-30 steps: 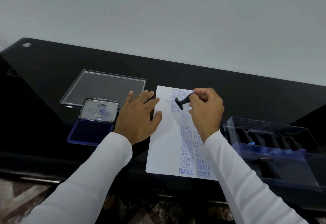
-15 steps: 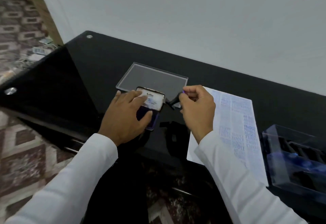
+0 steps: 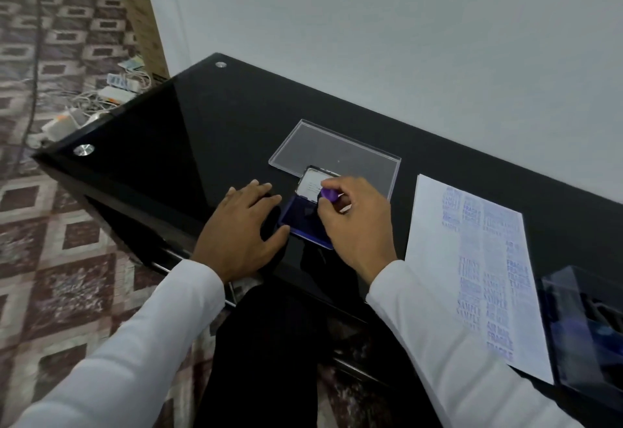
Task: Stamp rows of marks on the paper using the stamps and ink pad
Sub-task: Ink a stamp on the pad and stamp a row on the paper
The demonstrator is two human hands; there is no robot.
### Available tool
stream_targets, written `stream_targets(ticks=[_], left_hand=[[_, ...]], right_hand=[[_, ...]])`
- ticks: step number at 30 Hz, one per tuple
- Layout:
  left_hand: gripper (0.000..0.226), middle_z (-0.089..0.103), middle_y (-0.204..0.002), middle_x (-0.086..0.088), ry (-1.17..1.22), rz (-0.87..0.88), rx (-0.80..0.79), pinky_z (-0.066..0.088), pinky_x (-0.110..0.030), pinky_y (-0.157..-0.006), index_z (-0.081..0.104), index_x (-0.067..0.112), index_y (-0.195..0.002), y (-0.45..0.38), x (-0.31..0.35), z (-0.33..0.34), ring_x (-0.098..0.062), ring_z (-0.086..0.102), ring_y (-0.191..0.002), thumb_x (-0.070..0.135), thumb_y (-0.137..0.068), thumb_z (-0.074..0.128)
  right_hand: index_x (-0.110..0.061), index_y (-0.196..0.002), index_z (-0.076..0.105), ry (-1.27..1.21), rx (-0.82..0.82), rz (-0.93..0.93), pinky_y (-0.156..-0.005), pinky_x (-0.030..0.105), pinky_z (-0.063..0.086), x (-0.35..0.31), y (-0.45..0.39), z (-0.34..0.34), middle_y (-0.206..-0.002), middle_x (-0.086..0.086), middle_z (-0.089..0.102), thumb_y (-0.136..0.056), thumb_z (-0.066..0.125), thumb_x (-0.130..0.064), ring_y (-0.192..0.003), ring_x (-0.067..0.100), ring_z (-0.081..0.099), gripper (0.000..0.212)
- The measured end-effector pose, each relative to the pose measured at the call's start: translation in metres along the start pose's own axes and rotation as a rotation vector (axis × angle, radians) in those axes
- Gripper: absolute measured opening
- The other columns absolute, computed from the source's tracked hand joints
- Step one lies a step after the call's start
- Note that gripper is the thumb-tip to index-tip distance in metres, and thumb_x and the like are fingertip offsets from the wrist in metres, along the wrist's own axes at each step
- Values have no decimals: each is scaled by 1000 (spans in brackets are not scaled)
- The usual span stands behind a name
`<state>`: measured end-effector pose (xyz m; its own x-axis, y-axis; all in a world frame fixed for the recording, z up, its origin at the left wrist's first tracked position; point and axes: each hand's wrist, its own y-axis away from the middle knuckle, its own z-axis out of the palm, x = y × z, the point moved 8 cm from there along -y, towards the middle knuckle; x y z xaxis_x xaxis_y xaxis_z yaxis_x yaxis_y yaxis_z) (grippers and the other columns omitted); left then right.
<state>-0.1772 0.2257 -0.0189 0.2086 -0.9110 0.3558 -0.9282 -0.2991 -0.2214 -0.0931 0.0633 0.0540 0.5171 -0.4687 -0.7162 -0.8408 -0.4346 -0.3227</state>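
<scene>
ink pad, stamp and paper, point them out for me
ink pad (image 3: pixel 296 221), head view, on its blue inked surface
stamp (image 3: pixel 328 194), head view, on its purple top
paper (image 3: pixel 435 242), head view, on its blank left part

Lying on the patterned brown floor tiles (image 3: pixel 67 242) left of the glossy black glass table (image 3: pixel 188 130): tangled white cables and adapters (image 3: pixel 97 103).

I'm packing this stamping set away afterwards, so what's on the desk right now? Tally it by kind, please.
Stamps in hand: 1, the stamp, held by the right hand over the ink pad
Ink pads: 1, the ink pad
Clear lids: 1, the clear lid
Paper sheets: 1, the paper
Stamp boxes: 1, the stamp box; contents unclear
Total: 5
</scene>
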Motion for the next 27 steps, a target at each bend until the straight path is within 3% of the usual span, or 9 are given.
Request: stream_targets(ticks=[6,12,16,21,24,27], left_hand=[[71,45,-153,0,-52,-1,-21,17,-45,-124,56,28,-140,0,-2,9,-20,30,-148,68,-87,32],[70,45,-154,-1,-62,5,-17,17,-47,-124,56,29,-140,1,-2,10,-21,30,-148,69,-88,31],[69,45,-153,-2,-63,13,-15,19,-49,-123,57,28,-139,2,-2,11,-22,31,-148,68,-89,31],[69,45,-154,-2,-68,19,-20,17,-49,-123,57,28,-139,2,-3,13,-23,30,-148,68,-89,31],[68,45,-154,-2,-82,22,-17,17,-49,-123,56,29,-140,1,-3,13,-22,30,-148,68,-90,31],[68,43,-155,-1,-99,19,-21,14,-47,-124,54,30,-141,0,-4,15,-21,28,-149,68,-90,30]], right_hand=[[-14,-119,69,189,-134,-129,-92,21,49,-8,2,13,-115,1,65,-92,68,-20,-103,13,61,28],[-15,-122,68,242,-172,-157,-95,29,51,-9,-3,15,-116,1,66,-94,65,-23,-103,14,61,30],[-15,-117,70,250,-180,-161,-89,21,47,-9,-4,14,-112,0,66,-92,67,-23,-97,11,58,27],[-15,-94,67,200,-217,-136,-77,20,49,-7,-5,14,-97,-2,63,-82,74,-18,-87,11,56,14],[-15,-104,70,208,-194,-139,-80,18,46,-6,-7,16,-104,-2,65,-87,71,-19,-90,10,57,17],[-16,-120,69,236,-195,-149,-91,27,51,-4,-9,19,-114,0,66,-93,66,-24,-99,13,60,28]])
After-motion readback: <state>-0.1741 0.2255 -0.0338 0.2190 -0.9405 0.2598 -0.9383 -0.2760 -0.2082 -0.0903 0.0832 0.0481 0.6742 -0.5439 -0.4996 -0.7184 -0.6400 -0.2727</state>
